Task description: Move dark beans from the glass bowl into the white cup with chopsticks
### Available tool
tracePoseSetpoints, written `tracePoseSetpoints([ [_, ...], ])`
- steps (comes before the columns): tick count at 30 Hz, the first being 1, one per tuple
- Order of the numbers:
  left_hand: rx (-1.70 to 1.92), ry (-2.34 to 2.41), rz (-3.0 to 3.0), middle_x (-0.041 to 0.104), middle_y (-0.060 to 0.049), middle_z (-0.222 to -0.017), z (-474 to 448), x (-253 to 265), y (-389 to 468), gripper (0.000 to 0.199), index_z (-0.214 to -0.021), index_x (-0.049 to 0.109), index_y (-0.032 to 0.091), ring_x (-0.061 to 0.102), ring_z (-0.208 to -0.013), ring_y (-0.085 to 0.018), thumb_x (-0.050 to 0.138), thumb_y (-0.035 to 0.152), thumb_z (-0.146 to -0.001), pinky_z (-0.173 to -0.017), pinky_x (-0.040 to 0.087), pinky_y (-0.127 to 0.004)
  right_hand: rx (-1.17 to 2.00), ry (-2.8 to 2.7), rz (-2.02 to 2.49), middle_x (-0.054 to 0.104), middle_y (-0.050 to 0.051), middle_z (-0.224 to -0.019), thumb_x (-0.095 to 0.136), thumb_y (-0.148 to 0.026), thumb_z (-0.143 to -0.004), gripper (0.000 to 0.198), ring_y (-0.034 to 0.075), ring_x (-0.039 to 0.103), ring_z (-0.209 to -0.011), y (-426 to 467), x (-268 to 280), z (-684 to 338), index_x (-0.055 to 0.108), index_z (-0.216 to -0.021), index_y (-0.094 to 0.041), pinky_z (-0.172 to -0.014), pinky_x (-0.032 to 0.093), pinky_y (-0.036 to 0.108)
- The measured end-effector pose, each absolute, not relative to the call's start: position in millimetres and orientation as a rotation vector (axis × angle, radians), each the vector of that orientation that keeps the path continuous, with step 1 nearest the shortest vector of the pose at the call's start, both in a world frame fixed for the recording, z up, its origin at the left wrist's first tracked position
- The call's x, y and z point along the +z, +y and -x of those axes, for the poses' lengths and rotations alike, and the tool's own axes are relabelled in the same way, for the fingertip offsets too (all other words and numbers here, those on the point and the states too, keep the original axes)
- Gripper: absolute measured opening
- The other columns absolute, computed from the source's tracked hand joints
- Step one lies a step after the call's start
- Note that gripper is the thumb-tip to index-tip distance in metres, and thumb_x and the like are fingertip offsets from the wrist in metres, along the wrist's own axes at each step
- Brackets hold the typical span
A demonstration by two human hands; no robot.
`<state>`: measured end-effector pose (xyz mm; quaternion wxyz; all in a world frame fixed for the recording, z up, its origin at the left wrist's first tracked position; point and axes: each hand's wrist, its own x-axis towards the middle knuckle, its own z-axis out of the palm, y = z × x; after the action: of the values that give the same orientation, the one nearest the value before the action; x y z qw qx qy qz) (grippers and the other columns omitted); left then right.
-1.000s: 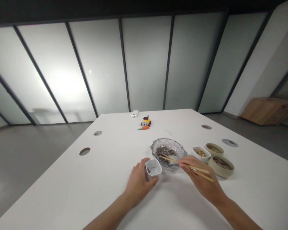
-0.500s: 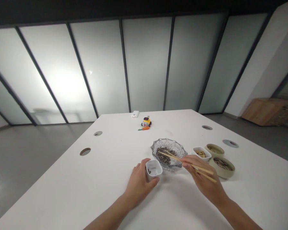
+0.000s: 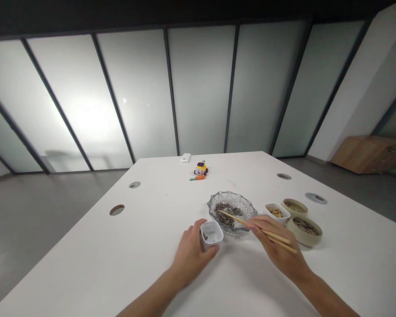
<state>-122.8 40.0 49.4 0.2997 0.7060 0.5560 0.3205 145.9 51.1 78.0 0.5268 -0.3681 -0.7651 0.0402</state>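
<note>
Spanning most of the lower view: white table (image 3: 86,264), far edge toward the frosted glass wall (image 3: 201,88), round cable holes near left and right edges. Wooden cabinet (image 3: 369,154) off the table's right side, on the floor.

Sitting toward the near right part of the table: cut-glass bowl (image 3: 232,207), dark beans heaped inside. Just beside it on the right, small white dish (image 3: 276,212) with pale nuts; beyond that, two tan round bowls, the farther one (image 3: 294,206) with light contents, the nearer one (image 3: 304,230) with dark striped seeds, closest to the right edge.

Left hand (image 3: 189,255) wrapped around small white cup (image 3: 211,233), thumb on the near side, fingers curled behind the far side; cup standing on the table, touching or just short of the glass bowl's near left rim, cannot tell which. One dark bean visible in the cup's bottom.

Right hand (image 3: 280,253) pinching a pair of wooden chopsticks (image 3: 254,226), fingers closed on the shafts near mid-length; tips reaching over the glass bowl's rim and down among the beans. Cannot tell whether a bean is caught between the tips.

Near the far edge, well apart from the bowls: yellow toy robot (image 3: 201,168), orange toy carrot (image 3: 198,178) lying just in front of it, small white box (image 3: 185,158) right at the far edge.
</note>
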Motion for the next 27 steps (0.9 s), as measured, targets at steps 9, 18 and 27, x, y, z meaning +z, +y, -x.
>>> tracePoseSetpoints([
  [9, 0.862, 1.470, -1.888, 0.071, -0.008, -0.134, 123, 49, 40, 0.061, -0.139, 0.055, 0.026, 0.063, -0.123, -0.030, 0.075, 0.031, -0.082, -0.109, 0.045, -0.042, 0.186, -1.832, 0.857, 0.083, 0.005, -0.101, 0.068, -0.031, -0.104, 0.015, 0.021, 0.080, -0.091, 52, 70, -144, 0.082, -0.106, -0.027, -0.082, 0.066, 0.030],
  [18, 0.851, 1.478, -1.895, 0.072, -0.008, -0.134, 122, 52, 39, 0.059, -0.138, 0.056, 0.025, 0.063, -0.122, -0.030, 0.075, 0.030, -0.082, -0.110, 0.046, -0.043, 0.190, -1.829, 0.900, 0.081, 0.007, -0.095, 0.064, -0.033, -0.105, 0.022, 0.021, 0.080, -0.085, 48, 73, -139, 0.081, -0.096, -0.024, -0.076, 0.066, 0.030],
  [27, 0.836, 1.493, -1.893, 0.071, -0.009, -0.136, 123, 50, 39, 0.063, -0.142, 0.054, 0.025, 0.062, -0.124, -0.030, 0.074, 0.031, -0.083, -0.110, 0.045, -0.042, 0.125, -1.773, 0.915, 0.082, 0.005, -0.095, 0.065, -0.032, -0.105, 0.019, 0.021, 0.079, -0.088, 51, 72, -143, 0.081, -0.098, -0.026, -0.079, 0.065, 0.030],
])
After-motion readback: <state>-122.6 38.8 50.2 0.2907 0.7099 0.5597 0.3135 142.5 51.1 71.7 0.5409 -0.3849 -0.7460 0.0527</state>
